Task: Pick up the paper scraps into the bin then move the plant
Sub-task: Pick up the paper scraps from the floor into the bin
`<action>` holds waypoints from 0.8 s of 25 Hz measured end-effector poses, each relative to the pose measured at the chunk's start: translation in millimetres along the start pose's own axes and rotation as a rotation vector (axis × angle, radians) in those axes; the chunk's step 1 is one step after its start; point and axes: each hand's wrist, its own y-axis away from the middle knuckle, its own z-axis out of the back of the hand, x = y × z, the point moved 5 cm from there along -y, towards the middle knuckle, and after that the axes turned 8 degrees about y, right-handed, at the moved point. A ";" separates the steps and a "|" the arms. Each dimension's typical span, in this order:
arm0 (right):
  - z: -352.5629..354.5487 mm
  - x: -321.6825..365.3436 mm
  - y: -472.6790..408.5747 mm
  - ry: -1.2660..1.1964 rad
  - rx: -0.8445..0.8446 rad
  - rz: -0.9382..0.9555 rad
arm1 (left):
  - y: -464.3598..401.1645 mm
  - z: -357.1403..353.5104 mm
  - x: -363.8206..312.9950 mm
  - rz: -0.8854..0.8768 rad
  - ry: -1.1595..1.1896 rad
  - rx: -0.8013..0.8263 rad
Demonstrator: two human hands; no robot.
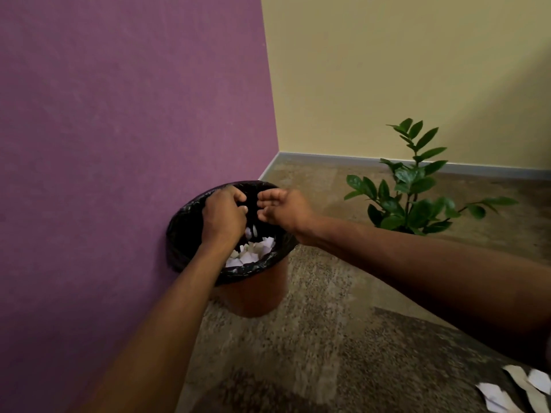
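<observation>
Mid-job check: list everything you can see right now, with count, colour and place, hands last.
bin: one, reddish-brown with a black liner, on the floor against the purple wall.
paper scraps in bin: many, white, piled inside; a couple falling under the left hand.
paper scraps on floor: several, white, bottom right corner.
plant: one, green, on the floor right of the bin.
left hand: one, fingers curled, above the bin opening.
right hand: one, fingers relaxed, above the bin opening.

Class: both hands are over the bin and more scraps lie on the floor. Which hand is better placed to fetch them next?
Probably the right hand: the remaining scraps lie on the floor at the lower right, under the right arm. The left hand is by the purple wall over the bin.
</observation>
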 end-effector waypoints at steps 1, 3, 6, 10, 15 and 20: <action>4.8 1.5 3.7 -0.021 -0.007 0.004 | 0.8 -3.1 -2.7 0.004 0.018 0.011; 21.8 3.8 13.5 -0.059 -0.035 0.020 | 5.4 -14.4 -16.7 -0.018 0.055 0.047; 62.3 -1.5 38.1 0.004 -0.076 0.067 | 25.5 -41.4 -52.7 -0.152 0.088 0.075; 129.8 -43.6 90.3 0.235 -0.150 0.037 | 72.4 -101.7 -91.4 -0.336 0.157 0.253; 213.6 -131.5 158.7 0.447 -0.140 -0.171 | 145.2 -187.3 -115.0 -0.417 0.199 0.575; 294.5 -216.2 226.8 0.734 0.012 -0.411 | 222.0 -266.3 -126.5 -0.470 0.217 0.902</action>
